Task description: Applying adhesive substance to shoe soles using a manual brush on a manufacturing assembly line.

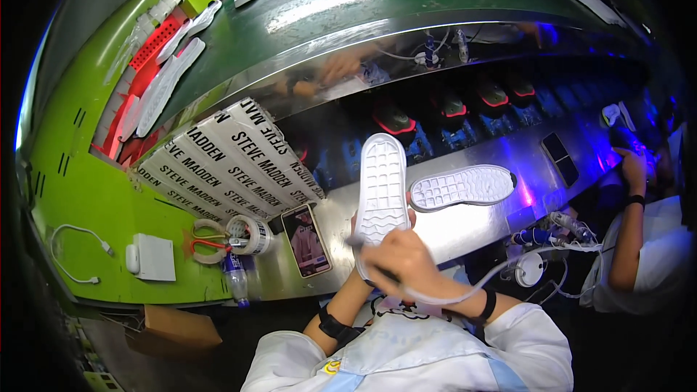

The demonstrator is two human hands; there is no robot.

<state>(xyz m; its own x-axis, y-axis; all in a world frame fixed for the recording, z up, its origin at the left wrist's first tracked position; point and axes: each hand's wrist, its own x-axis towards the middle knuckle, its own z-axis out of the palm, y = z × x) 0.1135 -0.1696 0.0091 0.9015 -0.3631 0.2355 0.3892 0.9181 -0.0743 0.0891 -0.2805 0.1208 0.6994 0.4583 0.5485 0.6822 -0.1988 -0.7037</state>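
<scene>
- Factory line seen from above: shiny metal workbench (465, 236) running left to right, dark green conveyor (406, 14) behind it, purple-blue light on the right side.
- Far left: bright green panel (80, 196) with a white charger block and cable (152, 256) lying on it.
- Above that, red tray (149, 51) with white insoles resting on and beside it.
- Just right of the charger: red-handled scissors (207, 243), touching a roll of tape (249, 234); small bottle (234, 281) just below.
- Behind these, tilted stack of white printed sheets (232, 163).
- Next right: phone (306, 241) lying flat on the bench, screen lit.
- Centre: white shoe sole (381, 189) held upright, tread toward the camera, above the bench edge.
- Left hand (356, 226) almost wholly hidden behind that sole; grip itself not possible to make out, dark wristband on the forearm below.
- Right hand (399, 261) closed around a slim dark tool (374, 260) with a pale cord trailing right, tip against the lower part of the held sole.
- Just right of the held sole: second white sole (462, 187) lying flat on the bench, tread up, apart from both hands.
- Further right: white round device (531, 268) among cables at the bench edge.
- Far right: another person's arm (630, 232), hand raised near the bench end.
</scene>
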